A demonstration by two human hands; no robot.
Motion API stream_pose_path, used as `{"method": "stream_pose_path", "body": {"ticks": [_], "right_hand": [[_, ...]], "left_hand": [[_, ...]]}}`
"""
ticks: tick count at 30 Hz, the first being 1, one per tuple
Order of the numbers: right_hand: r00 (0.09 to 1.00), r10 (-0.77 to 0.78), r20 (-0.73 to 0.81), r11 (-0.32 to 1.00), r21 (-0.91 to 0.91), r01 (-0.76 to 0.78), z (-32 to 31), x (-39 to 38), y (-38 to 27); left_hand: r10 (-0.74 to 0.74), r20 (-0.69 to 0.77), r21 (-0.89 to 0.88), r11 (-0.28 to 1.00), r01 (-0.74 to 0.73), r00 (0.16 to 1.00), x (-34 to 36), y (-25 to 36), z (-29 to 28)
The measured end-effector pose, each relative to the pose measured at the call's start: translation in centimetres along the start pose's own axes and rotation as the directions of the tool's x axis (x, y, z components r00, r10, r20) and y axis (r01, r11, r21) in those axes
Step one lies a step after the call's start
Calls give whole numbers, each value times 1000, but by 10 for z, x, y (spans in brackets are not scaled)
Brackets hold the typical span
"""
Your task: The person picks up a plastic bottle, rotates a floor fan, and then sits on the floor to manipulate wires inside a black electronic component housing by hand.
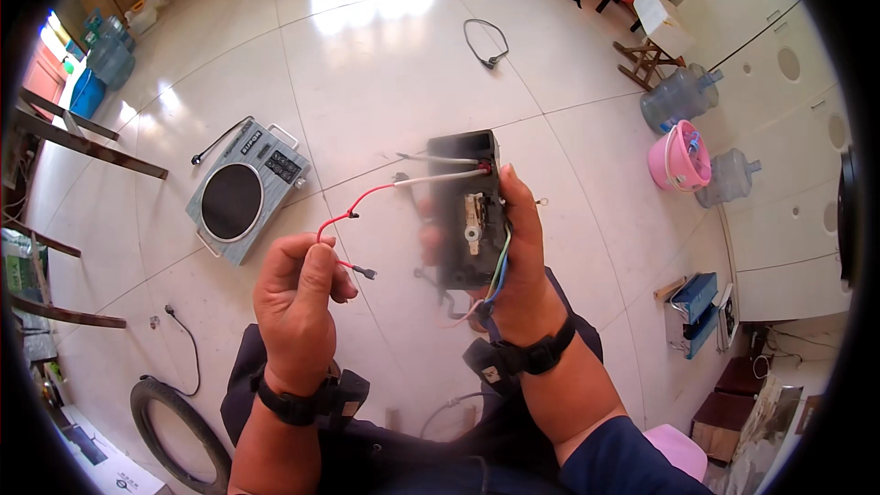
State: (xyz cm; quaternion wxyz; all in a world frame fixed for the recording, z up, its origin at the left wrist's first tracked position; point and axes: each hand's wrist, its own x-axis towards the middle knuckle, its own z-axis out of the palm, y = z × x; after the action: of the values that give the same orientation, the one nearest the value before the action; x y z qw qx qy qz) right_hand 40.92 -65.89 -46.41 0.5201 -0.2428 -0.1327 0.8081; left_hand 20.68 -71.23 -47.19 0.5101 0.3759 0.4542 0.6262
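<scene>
My left hand (298, 312) is closed, thumb and fingers pinching a thin red wire (374, 190). A dark connector (365, 272) hangs at the wire's lower end, just past the fingertips. The wire's other end joins a white-sleeved lead (440, 176) running into a black box-shaped electrical housing (451, 257). My right hand (530, 266) grips this housing along its right side; some of its fingers are hidden behind it. A metal part (474, 220) sits in the housing's face. Green and blue wires (503, 261) run down beside the right thumb. The housing's left edge looks blurred.
On the tiled floor at left lies a grey electric hot plate (273, 185) with a round black top. A tyre (147, 422) and a black cord (196, 353) lie lower left. Another cord (491, 62) lies ahead. A pink bucket (666, 165) and water jugs (676, 110) stand at right.
</scene>
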Motion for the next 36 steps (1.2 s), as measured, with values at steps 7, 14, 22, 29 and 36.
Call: {"method": "stream_pose_path", "body": {"ticks": [7, 14, 22, 29, 36], "right_hand": [[998, -46, 38, 998, -47, 48, 0, 2, 1], [996, -55, 77, 998, -26, 57, -4, 3, 1], [999, -47, -22, 998, -53, 45, 5, -3, -2], [1000, -27, 9, 999, -33, 28, -2, 0, 0], [999, -25, 25, 1000, -10, 25, 1, 1, -1]], "left_hand": [[-66, -22, 131, 989, 69, 998, 3, -1, 1], [-86, -26, 151, 985, 89, 996, 2, -5, 2], [-81, -24, 143, 986, 84, 996, 3, -6, 2], [-86, -22, 130, 988, 88, 996, 2, -5, 2], [-67, -18, 102, 992, 69, 998, 1, 0, 3]]}}
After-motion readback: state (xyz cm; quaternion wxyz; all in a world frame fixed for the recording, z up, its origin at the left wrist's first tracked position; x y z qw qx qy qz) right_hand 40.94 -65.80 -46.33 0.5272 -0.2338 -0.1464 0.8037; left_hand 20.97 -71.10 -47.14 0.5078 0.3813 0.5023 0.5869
